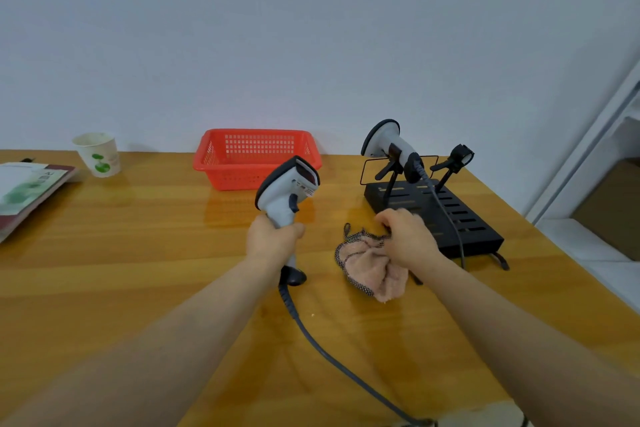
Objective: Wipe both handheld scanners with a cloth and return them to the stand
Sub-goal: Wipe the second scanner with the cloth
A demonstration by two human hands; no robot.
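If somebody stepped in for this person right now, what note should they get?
Left hand grips one scanner by its handle, upright.
Right hand grasps the cloth, which lies on the table.
Second scanner sits in the stand; the other holder is free.
Done: cannot tell whether either is wiped.
Left: wipe the held scanner, return it to the free holder.
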